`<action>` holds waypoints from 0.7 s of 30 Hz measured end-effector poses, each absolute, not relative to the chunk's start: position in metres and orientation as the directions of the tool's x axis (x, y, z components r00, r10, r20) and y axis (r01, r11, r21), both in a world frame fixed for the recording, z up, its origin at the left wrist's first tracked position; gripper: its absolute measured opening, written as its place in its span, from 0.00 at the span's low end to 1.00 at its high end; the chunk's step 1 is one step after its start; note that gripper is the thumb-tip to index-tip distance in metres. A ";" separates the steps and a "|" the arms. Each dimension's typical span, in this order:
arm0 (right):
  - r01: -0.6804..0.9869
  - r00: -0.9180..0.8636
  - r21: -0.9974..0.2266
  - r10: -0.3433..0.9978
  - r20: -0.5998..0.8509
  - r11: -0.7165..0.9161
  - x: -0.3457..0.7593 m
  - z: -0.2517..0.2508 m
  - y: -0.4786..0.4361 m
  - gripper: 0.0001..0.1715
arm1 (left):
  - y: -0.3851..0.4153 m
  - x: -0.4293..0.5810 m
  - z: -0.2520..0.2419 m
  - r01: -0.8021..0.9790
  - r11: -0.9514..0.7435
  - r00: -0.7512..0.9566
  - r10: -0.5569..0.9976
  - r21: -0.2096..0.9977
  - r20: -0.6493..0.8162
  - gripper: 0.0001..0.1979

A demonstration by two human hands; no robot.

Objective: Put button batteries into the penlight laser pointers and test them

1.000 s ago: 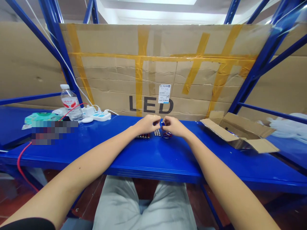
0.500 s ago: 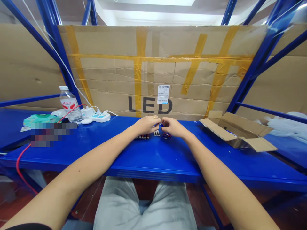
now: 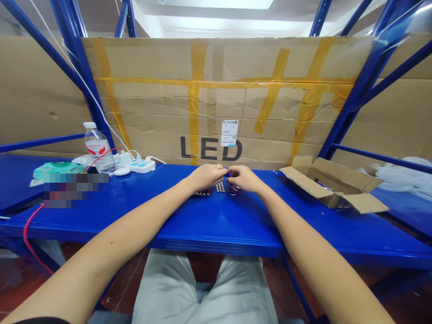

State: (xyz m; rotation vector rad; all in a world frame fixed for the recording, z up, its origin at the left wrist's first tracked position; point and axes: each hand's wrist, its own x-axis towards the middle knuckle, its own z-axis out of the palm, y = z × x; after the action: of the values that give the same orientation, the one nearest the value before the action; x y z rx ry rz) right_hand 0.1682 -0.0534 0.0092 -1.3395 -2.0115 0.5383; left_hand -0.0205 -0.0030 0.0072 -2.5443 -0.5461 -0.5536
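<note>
My left hand (image 3: 208,176) reaches over the table, fingers curled into a pinch with a ring on one of them. Facing it, my right hand (image 3: 243,177) is also closed, thumb and fingertips together. The fingertips almost meet around something small and bluish that I cannot make out. Just below the gap between them, small shiny round pieces (image 3: 220,186) stand in neat rows. Dark cylinders with reddish bands (image 3: 201,194) lie side by side, partly hidden under my left hand. Under my right hand is a dark red and blue bundle (image 3: 234,191), possibly wire.
The blue table (image 3: 216,225) ends near my lap. An open cardboard box (image 3: 337,184) lies at the right. To the left are a water bottle (image 3: 99,148), a white power strip (image 3: 141,165), a green packet (image 3: 59,169) and a red cable (image 3: 29,229). Large cardboard (image 3: 151,108) forms the back.
My hands stay nearly in place, with only slight finger movement. A little more of the shiny rows shows now. The view has shifted very slightly.
</note>
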 end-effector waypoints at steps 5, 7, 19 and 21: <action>0.592 -0.210 -0.689 0.905 0.370 0.419 0.172 0.004 -0.044 0.07 | -0.009 -0.020 0.008 0.509 -0.783 0.808 0.290 -0.359 0.512 0.15; 0.596 -0.209 -0.647 0.870 0.446 0.475 0.175 0.003 -0.040 0.06 | -0.008 -0.022 0.008 0.544 -0.780 0.773 0.324 -0.308 0.545 0.15; 0.672 -0.293 -0.514 0.829 0.476 0.533 0.181 0.001 -0.039 0.14 | 0.052 -0.019 0.000 0.698 -0.710 0.683 0.699 0.094 0.212 0.15; 0.700 -0.281 -0.492 0.833 0.477 0.518 0.181 0.001 -0.039 0.15 | 0.057 -0.015 -0.003 0.709 -0.700 0.686 0.713 0.086 0.145 0.15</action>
State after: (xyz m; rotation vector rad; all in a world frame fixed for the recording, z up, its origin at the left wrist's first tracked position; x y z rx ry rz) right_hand 0.1806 -0.0392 0.0014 -1.2449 -2.0521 0.2413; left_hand -0.0153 0.0567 -0.0027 -2.9058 -1.2261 -0.2648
